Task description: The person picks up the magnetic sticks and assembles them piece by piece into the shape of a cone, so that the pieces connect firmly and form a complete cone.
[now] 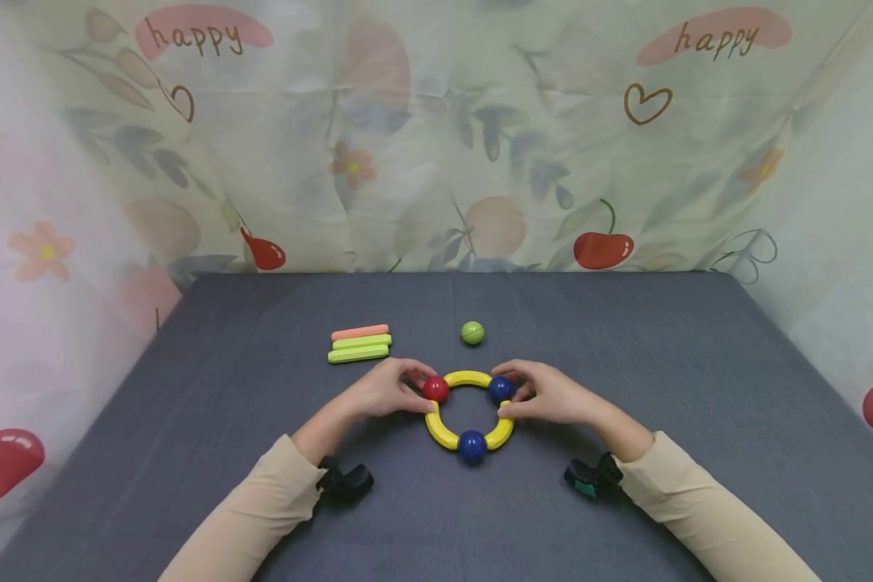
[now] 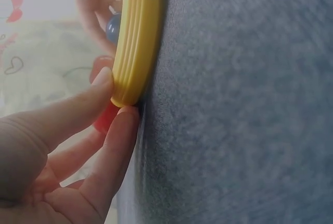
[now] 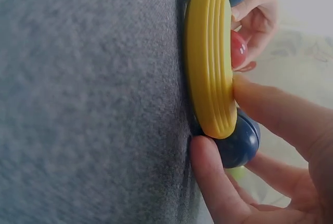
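While hands (image 1: 391, 390) (image 1: 550, 394) grip it, ring (image 1: 441, 433) (on table (image 1: 189, 420)) lies between.

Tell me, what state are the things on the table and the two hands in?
Ring: flat on the table, three curved yellow pieces alternating with balls; whether every joint is tight is unclear.
Left hand: gripping the ring at its red ball.
Right hand: gripping the ring at its far blue ball.
Green ball: resting alone beyond the ring.
Three sticks: lying side by side, the pink one farthest.
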Tool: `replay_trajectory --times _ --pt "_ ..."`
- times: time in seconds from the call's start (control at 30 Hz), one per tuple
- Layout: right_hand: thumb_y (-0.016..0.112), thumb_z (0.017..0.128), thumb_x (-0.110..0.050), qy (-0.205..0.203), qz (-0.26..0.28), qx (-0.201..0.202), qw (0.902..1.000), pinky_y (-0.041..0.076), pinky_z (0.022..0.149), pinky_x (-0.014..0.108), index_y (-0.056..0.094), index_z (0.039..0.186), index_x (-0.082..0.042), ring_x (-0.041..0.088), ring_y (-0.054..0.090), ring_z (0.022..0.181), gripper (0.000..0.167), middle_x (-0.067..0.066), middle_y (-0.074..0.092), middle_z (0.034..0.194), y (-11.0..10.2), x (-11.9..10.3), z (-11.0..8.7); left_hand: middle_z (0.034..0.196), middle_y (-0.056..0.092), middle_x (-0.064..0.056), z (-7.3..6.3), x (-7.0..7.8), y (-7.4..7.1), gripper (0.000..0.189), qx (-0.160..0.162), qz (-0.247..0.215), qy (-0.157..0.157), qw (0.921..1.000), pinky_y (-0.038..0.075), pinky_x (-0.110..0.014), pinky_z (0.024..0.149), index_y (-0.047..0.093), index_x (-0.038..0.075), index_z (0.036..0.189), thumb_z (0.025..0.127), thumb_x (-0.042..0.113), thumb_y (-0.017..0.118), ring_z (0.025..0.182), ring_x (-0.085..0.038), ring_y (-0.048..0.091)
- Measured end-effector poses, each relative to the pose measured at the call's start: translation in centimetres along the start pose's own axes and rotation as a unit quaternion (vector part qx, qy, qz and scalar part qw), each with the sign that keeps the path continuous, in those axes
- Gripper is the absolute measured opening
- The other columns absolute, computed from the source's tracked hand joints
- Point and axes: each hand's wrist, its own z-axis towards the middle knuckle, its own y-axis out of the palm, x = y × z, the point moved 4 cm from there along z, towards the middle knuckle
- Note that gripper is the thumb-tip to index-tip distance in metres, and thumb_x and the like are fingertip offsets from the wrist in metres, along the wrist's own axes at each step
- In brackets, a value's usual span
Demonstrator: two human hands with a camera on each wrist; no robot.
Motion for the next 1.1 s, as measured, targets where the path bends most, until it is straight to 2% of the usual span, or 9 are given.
replay_trajectory --times 0.3,0.73,0.87,1.0,1.1 --pt "0.073 0.08 -0.023 0.017 0.016 0.009 0.9997 0.05 0.069 0.026 0.048 0.131 -0.005 0.014 0.064 0.085 0.059 0.023 0.053 0.124 -0.2 0.2 0.4 0.108 0.059 -0.011 0.0 -0.1 -0.2 0.05 0.014 -0.014 0.003 0.9998 0.052 -0.027 0.078 0.057 0.008 0.123 0.078 0.019 0.076 0.081 -0.011 0.066" --pt "0.072 0.081 -0.024 0.022 0.024 0.006 0.9995 0.052 0.071 0.028 0.047 0.131 -0.004 0.016 0.066 0.088 0.059 0.025 0.052 0.125 -0.1 0.2 0.3 0.109 0.06 -0.012 -0.2 -0.1 -0.5 0.054 0.019 -0.016 0.009 0.9997 0.053 -0.027 0.076 0.056 0.006 0.125 0.077 0.02 0.077 0.083 -0.012 0.066" --pt "0.073 0.081 -0.025 0.026 0.029 0.006 0.9992 0.052 0.073 0.029 0.047 0.13 -0.005 0.016 0.066 0.088 0.059 0.023 0.053 0.125 -0.1 0.3 0.2 0.111 0.06 -0.013 -0.8 0.1 -1.8 0.055 0.037 -0.011 0.024 0.999 0.053 -0.028 0.077 0.055 0.004 0.126 0.078 0.02 0.076 0.085 -0.014 0.066" --pt "0.073 0.081 -0.025 0.029 0.036 0.008 0.9989 0.052 0.072 0.028 0.047 0.131 -0.005 0.016 0.066 0.088 0.059 0.022 0.053 0.122 0.0 0.4 0.2 0.113 0.059 -0.017 -1.5 0.0 -3.9 0.053 0.07 -0.003 0.044 0.9966 0.053 -0.033 0.082 0.054 0.001 0.127 0.081 0.018 0.073 0.09 -0.021 0.067" --pt "0.072 0.081 -0.025 0.026 0.036 0.006 0.999 0.053 0.072 0.028 0.047 0.131 -0.004 0.017 0.067 0.088 0.06 0.022 0.053 0.122 0.0 0.4 0.2 0.117 0.059 -0.02 -1.9 -0.7 -5.6 0.051 0.099 0.0 0.054 0.9937 0.052 -0.035 0.084 0.055 -0.001 0.126 0.082 0.017 0.072 0.097 -0.026 0.065"
